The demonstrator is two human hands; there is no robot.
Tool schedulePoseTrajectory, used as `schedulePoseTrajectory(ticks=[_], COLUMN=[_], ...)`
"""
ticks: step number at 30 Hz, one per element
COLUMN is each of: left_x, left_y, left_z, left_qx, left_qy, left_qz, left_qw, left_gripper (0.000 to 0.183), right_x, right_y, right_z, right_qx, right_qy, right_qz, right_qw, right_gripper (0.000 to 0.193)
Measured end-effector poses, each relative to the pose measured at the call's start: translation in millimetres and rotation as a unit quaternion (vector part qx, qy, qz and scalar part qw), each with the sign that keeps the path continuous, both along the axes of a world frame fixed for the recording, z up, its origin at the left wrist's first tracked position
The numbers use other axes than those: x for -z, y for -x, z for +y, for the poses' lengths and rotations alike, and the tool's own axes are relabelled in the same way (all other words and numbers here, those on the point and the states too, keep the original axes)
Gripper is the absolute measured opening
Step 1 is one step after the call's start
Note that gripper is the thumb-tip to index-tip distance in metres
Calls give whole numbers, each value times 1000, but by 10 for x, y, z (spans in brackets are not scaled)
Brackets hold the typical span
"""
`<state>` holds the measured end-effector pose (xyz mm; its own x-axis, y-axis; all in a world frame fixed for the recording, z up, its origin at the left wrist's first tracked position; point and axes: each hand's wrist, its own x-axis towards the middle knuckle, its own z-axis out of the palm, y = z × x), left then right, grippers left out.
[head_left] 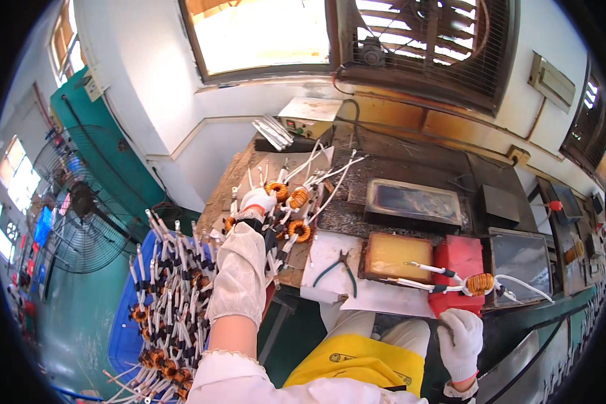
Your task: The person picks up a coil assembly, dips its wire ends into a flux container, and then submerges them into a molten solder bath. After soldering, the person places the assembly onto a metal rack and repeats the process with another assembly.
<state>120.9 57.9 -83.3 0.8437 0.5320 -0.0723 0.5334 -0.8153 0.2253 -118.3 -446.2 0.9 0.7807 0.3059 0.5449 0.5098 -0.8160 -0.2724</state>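
Observation:
My left hand [257,201], in a white glove, reaches into a group of copper-wound toroid coils with white leads on the left of the bench. It touches or nearly touches one coil [276,191]; its fingertips are partly hidden, so a grip cannot be made out. Another toroid coil [299,230] lies just right of the wrist. My right hand [460,344], also gloved, hangs empty in front of the bench edge, fingers loosely bent and a little apart. Above it, a single toroid coil [479,284] with white leads and black sleeves rests across a red block [459,245].
Green-handled pliers [340,271] lie on white paper beside a tray of yellowish material [398,256]. Behind is a dark-framed rectangular pan [414,203]. A blue bin [123,323] full of coils stands at left, near a large fan [81,198]. A control box [308,117] sits at the back.

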Motion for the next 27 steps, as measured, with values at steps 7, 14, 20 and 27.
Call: schedulePoseTrajectory(ticks=[7,14,20,27], left_x=[318,639,16,-417], left_y=[-176,-193,100,673], left_z=[-73,260,221,-75], left_qx=[-45,-56,-36,1], left_qy=[57,24,328,566], left_qz=[14,-22,-155,-261], left_qw=[997,998,931,782], left_gripper=[59,43,41,25], right_x=[373,469,564,664], right_y=[104,-2,62,179], right_z=[-193,25,-203,-270], right_qx=[63,23,48,39], right_qy=[8,39,42,39], right_qz=[87,122,110,132], right_qw=[994,992,992,990], right_gripper=[27,24,23,18])
